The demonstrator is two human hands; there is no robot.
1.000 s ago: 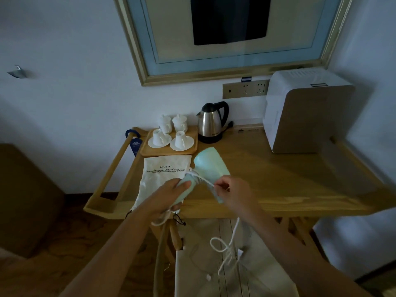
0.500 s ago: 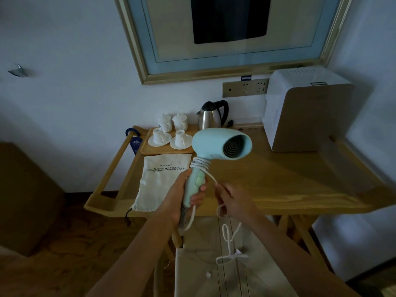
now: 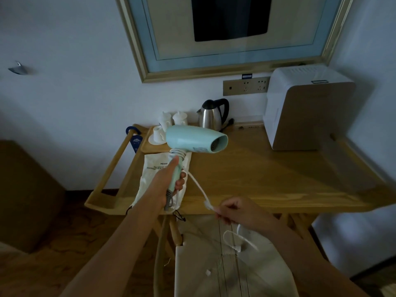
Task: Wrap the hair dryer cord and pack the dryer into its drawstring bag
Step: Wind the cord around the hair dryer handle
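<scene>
My left hand [image 3: 166, 181] grips the handle of a pale turquoise hair dryer [image 3: 195, 139], held upright above the table with its nozzle pointing right. A few turns of the white cord [image 3: 198, 186] circle the top of the handle. From there the cord runs down and right to my right hand [image 3: 237, 212], which pinches it near the table's front edge. Below that hand the rest of the cord hangs in a loop with the plug end. The white drawstring bag [image 3: 154, 176] lies flat on the table behind my left hand, its black drawstrings over the front edge.
A wooden table [image 3: 267, 174] holds a tray of white cups [image 3: 159, 133], a steel kettle [image 3: 211, 115] and a white box appliance [image 3: 306, 108] at the right. A wall socket strip [image 3: 245, 85] sits under a framed picture. A pale fabric seat [image 3: 231, 266] is below.
The dryer has been raised and turned upright, its nozzle now pointing right. My right hand has moved right and down, drawing the cord out away from the handle.
</scene>
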